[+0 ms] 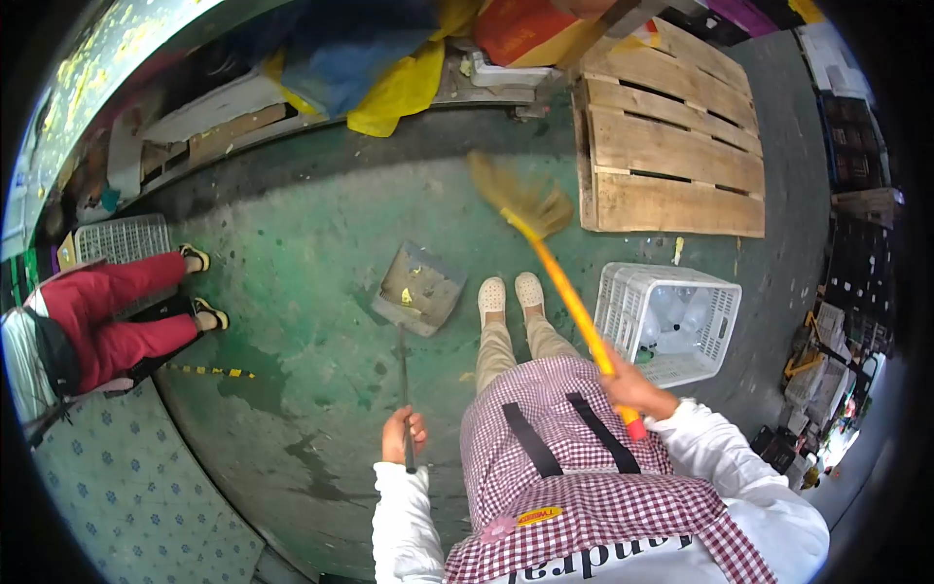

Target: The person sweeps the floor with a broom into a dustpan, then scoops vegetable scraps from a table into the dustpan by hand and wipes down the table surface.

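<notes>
My left hand is wrapped round the thin dark handle of a long-handled dustpan. The pan rests on the green floor ahead of my feet, with a few yellowish scraps in it. In my right hand is the orange-yellow handle of a broom, gripped near its red end. The broom's straw-coloured head is smeared by motion and reaches out beyond my shoes, left of the pallet. Both hands are closed.
Wooden pallets lie at the upper right. A white plastic crate with clear bottles stands right of my feet. A person in red trousers sits at the left. Yellow and blue cloth or bags hang from a low shelf ahead.
</notes>
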`<state>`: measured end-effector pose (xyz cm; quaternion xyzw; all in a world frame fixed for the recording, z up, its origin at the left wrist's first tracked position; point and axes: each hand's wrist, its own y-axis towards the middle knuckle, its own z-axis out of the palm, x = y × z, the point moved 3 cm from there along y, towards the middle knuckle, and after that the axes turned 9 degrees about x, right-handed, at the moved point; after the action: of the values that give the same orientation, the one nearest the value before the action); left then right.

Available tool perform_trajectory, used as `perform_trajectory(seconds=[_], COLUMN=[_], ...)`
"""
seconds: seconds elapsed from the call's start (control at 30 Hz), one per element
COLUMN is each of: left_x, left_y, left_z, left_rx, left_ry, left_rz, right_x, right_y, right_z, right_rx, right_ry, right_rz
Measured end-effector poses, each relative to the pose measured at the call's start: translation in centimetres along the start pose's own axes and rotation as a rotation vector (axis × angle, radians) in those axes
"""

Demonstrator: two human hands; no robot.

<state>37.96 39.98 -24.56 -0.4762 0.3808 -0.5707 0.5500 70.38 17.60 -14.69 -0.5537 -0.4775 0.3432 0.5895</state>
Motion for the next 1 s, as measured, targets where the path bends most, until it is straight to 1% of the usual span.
perform_trajectory(seconds=[0.03, 0.07, 0.1, 0.13, 0.17, 0.2, 0.23, 0.27, 0.3, 0.33, 0.4, 0.43, 0.47, 0.5, 0.53, 0.57, 0.6, 0.63, 0.67, 0.7, 0.77, 0.8, 0.87, 0.9, 0.93, 1.0], left_x=[0.4, 0.1, 0.1, 0.0, 0.3, 0.7, 0.9, 1.1, 1.3, 1.6, 2.6, 3.0, 3.3, 3.3, 3.6, 3.9, 3.9, 3.9, 3.8, 3.5, 2.9, 2.6, 2.1, 2.6, 1.9, 1.5], left_y=[1.3, 1.9, 2.3, 2.6, 3.1, 3.5, 3.2, 3.0, 2.5, 1.8, 1.1, 0.3, -0.5, -1.3, -1.7, -1.8, -1.7, -1.8, -1.6, -1.8, -2.7, -2.7, -2.9, -1.6, -2.3, -2.2], left_z=[-0.6, -0.7, -1.1, -1.7, -2.8, -3.5, -3.4, -3.9, -4.2, -4.5, -5.4, -5.3, -5.1, -4.9, -4.7, -4.9, -4.8, -4.7, -4.5, -4.3, -4.0, -3.3, -2.9, -4.1, -3.4, -3.0], left_rx=[0.079, 0.103, 0.159, 0.216, 0.224, 0.238, 0.216, 0.286, 0.323, 0.359, 0.458, 0.446, 0.436, 0.430, 0.420, 0.418, 0.451, 0.480, 0.477, 0.481, 0.473, 0.473, 0.441, 0.698, 0.505, 0.518], left_ry=[0.024, -0.051, -0.118, -0.185, -0.188, -0.186, -0.285, -0.371, -0.405, -0.441, -0.536, -0.568, -0.590, -0.607, -0.628, -0.647, -0.706, -0.763, -0.781, -0.815, -0.873, -0.884, -0.987, -0.988, -0.959, -1.068], left_rz=[0.060, 0.058, 0.064, 0.085, 0.126, 0.160, 0.140, 0.104, 0.112, 0.120, 0.148, 0.179, 0.187, 0.222, 0.248, 0.249, 0.278, 0.308, 0.312, 0.335, 0.387, 0.399, 0.438, 0.422, 0.496, 0.501], right_x=[0.0, -0.6, -1.2, -1.5, -0.9, -0.4, 3.1, 2.3, 2.8, 4.8, 9.2, 11.0, 11.8, 12.5, 14.7, 16.9, 19.3, 20.8, 23.0, 24.9, 27.5, 27.2, 28.1, 29.7, 30.1, 33.2], right_y=[0.8, 1.3, 1.8, 1.7, 0.4, -1.3, -4.9, -5.7, -6.5, -7.8, -9.4, -8.8, -6.3, -4.1, -2.2, 0.4, 2.9, 6.8, 9.8, 11.5, 12.4, 14.9, 14.5, 12.4, 12.1, 8.6], right_z=[1.6, 3.7, 4.8, 4.8, 4.7, 4.3, 4.1, 3.3, 2.4, 2.2, 1.7, 1.4, 1.2, 0.9, 1.6, 2.7, 4.0, 5.1, 6.8, 8.7, 13.2, 14.1, 14.7, 14.7, 14.2, 14.8], right_rx=[0.110, 0.227, 0.349, 0.494, 0.576, 0.567, 0.558, 0.495, 0.504, 0.497, 0.371, 0.323, 0.251, 0.126, 0.097, 0.047, 0.002, -0.006, 0.001, 0.010, 0.051, 0.049, 0.279, 0.344, 0.307, 0.306], right_ry=[0.002, -0.003, 0.049, 0.056, 0.020, -0.110, -0.212, -0.281, -0.358, -0.395, -0.580, -0.699, -0.811, -0.937, -0.894, -0.915, -0.907, -0.829, -0.782, -0.731, -0.616, -0.620, -0.574, -0.650, -0.762, -0.875], right_rz=[-0.029, -0.064, -0.051, -0.102, -0.093, -0.059, -0.015, -0.075, -0.136, -0.158, -0.075, -0.177, -0.442, -0.699, -0.561, -0.499, -0.571, -0.469, -0.477, -0.480, -0.330, -0.330, -0.366, -0.385, -0.491, -0.469])
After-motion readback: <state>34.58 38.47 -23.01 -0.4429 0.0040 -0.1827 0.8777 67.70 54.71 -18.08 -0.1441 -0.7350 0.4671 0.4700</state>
